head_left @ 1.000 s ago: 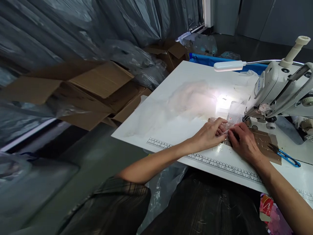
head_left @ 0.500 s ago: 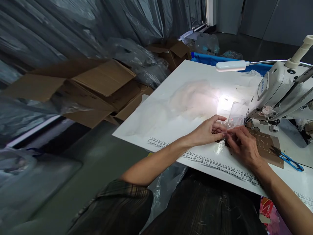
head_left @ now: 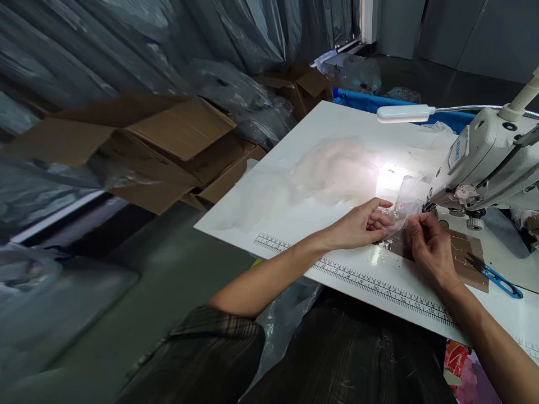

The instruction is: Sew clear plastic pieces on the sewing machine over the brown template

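Note:
A piece of thin sheer whitish fabric (head_left: 405, 209) lies in front of the needle area of a white sewing machine (head_left: 484, 163). My left hand (head_left: 367, 223) has its fingers curled at the fabric's left edge, pinching it. My right hand (head_left: 432, 247) pinches the fabric's near right edge between thumb and forefinger, close to the presser foot. Under both hands is a brown plate (head_left: 465, 252) with bits of thread on it. Blue-handled thread snips (head_left: 499, 278) rest at its right, apart from my hand.
A pale, gauzy heap (head_left: 332, 168) spreads over the white table (head_left: 236, 216), which has a printed ruler (head_left: 370, 286) along its front edge. A lamp (head_left: 404, 114) on a flexible neck hangs above. Open cardboard boxes (head_left: 181, 132) and plastic bags stand left, and a blue bin (head_left: 362, 101) behind.
My right hand has moved right, away from my left fingers, with the fabric edge pinched, so more of the fabric shows between the hands. My left hand has stayed nearly still.

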A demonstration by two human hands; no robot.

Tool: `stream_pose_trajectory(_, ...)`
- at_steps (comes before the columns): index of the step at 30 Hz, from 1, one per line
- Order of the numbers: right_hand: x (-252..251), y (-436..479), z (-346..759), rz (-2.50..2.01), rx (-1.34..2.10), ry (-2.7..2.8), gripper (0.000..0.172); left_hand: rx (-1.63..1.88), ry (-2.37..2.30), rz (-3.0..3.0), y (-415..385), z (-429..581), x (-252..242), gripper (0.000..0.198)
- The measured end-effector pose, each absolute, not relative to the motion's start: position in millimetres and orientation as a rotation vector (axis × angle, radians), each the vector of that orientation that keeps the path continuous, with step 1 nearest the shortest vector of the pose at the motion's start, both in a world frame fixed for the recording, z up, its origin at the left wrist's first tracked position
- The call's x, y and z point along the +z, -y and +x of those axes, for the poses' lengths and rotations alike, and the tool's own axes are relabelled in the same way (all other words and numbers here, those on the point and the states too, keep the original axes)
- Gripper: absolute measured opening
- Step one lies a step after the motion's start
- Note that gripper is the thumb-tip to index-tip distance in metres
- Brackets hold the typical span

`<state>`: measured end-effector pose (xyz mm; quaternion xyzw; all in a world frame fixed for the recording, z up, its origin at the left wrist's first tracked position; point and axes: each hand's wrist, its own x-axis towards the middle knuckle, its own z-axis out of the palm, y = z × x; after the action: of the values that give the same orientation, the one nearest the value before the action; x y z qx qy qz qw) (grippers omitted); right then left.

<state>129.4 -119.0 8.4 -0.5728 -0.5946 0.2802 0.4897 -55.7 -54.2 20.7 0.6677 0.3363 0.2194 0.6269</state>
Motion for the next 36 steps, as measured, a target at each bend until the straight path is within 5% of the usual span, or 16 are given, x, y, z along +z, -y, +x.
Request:
stream_pose_trajectory(7, 20, 125, 127, -1.354, 0.889, 1.385, 0.049, 0.523, -0.811, 1.476, 51, -55, 18, 0.054)
stream_pose_trajectory(12, 23, 129, 129, -1.356, 0.718, 1.576, 0.064, 0.53, -0.78, 1.475, 51, -56, 21, 0.048)
stream_pose_trajectory(20, 31, 125, 150, -1.459, 0.418, 1.668, 0.055, 0.604, -0.781, 1.685, 52, -58, 16, 0.035)
stream_pose_trajectory(27, 37, 141, 202, -1.772, 0.263, 1.924, 0.035, 0.819, -0.604, 2.483, 64, -66, 40, 0.022)
stream_pose_trajectory(36, 15, 130, 190, -1.549, 0.108, 2.234, 0.033, 0.496, 0.006, 3.037, 29, -30, 30, 0.011)
